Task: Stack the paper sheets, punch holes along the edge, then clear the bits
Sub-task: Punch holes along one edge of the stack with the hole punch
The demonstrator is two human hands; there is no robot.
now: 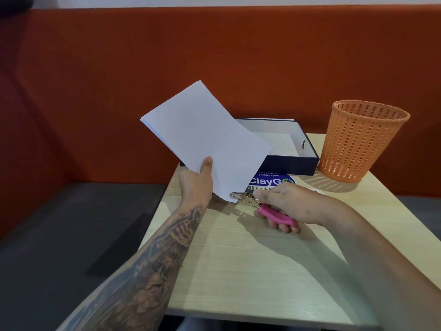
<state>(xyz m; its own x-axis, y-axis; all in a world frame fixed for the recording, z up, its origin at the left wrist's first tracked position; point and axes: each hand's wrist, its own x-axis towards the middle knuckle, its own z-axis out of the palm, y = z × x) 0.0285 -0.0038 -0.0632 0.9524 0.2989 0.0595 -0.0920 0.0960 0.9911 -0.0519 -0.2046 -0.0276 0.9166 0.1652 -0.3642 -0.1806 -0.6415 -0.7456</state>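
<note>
At frame centre my left hand (195, 185) is gripping the tilted paper stack (205, 142); my right hand (288, 206) is squeezing the punch (248, 199) on its lowest corner.

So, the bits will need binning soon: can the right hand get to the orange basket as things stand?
Probably yes. The orange basket stands far right on the table, and nothing stands between it and the right hand. That hand grips the hole punch, though, so it isn't free.
</note>
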